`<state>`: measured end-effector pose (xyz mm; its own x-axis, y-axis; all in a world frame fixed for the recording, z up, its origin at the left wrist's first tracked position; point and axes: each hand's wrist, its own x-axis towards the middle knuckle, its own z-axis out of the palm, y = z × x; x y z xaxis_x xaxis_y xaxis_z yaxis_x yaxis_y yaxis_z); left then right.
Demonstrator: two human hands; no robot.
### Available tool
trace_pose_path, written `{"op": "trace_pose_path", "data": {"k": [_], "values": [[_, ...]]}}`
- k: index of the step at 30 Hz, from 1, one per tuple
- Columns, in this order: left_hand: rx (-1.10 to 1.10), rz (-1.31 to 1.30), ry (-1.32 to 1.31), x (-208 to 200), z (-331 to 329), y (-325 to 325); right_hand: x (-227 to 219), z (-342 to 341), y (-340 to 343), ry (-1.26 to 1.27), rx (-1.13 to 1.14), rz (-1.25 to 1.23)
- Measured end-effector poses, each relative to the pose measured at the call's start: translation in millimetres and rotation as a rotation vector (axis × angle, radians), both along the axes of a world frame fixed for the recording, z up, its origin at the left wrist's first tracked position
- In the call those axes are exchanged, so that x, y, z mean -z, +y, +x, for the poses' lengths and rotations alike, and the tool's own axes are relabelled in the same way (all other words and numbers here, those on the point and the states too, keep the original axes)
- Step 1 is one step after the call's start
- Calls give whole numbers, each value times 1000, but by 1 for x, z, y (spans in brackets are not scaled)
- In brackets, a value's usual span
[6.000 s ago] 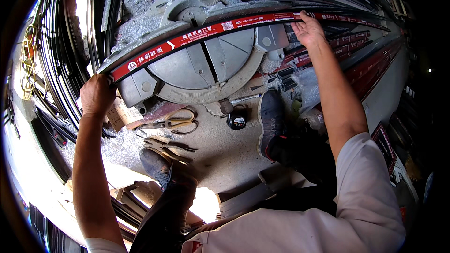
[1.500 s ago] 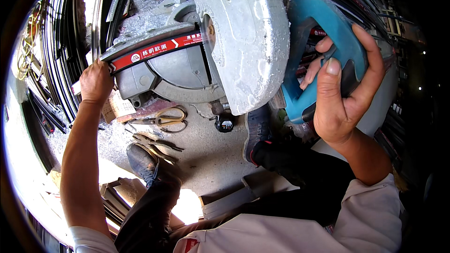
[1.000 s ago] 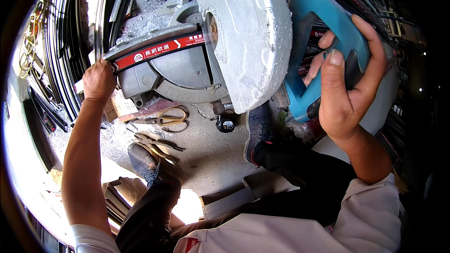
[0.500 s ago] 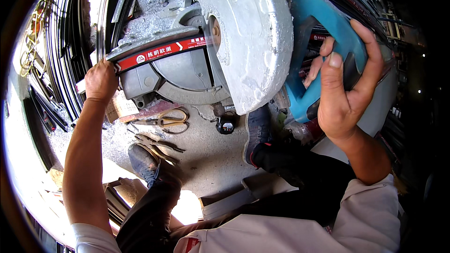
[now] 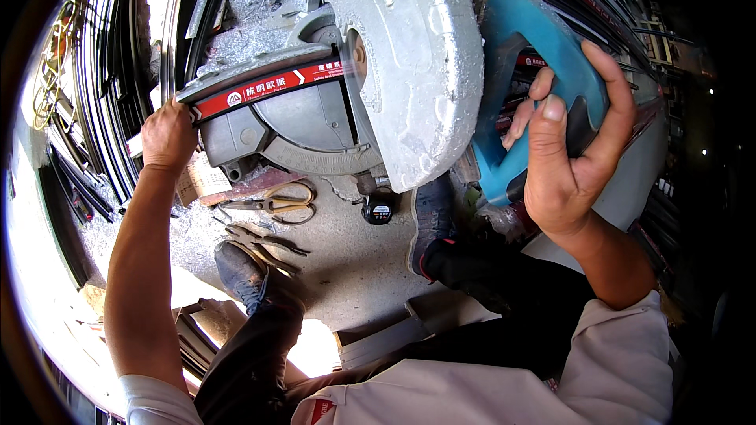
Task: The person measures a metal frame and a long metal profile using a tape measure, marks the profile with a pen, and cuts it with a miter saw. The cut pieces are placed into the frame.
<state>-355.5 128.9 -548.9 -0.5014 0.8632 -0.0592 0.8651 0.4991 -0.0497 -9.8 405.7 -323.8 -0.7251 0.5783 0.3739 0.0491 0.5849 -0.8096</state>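
Note:
A mitre saw with a grey metal base (image 5: 311, 122) stands in front of me. Across it, along the fence, lies a profile bar (image 5: 216, 104) with red printed film on its face. My left hand (image 5: 168, 135) is closed on the bar's left end. The bar's other end runs up to the pale, dust-coated blade guard (image 5: 417, 71), where the blade itself is mostly hidden. My right hand (image 5: 568, 165) is wrapped round the saw's blue loop handle (image 5: 543, 20), some fingers through the opening, thumb on the near side.
Scissors (image 5: 276, 203), pliers (image 5: 272, 244) and a black tape measure (image 5: 377, 211) lie on the floor below the saw, close to my shoes. Long dark profiles (image 5: 102, 71) are stacked at the left, with more behind the handle. Metal shavings cover the surface behind the fence.
The blue handle and blade guard have shifted slightly left, my right hand moving with them. My left hand and the bar are almost unmoved.

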Motion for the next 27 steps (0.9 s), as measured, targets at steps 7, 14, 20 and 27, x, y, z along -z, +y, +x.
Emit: {"op": "trace_pose_path", "data": {"k": [7,14,20,27], "values": [[5,-6,18,5,-2,-2,3,3,2,0,-24,17],[10,-13,17,4,-3,-2,2,5,4,-20,-48,49],[1,6,3,1,-2,-1,-2,10,4,-123,-76,65],[1,27,-15,0,0,0,5,7,4,-26,-66,55]]}}
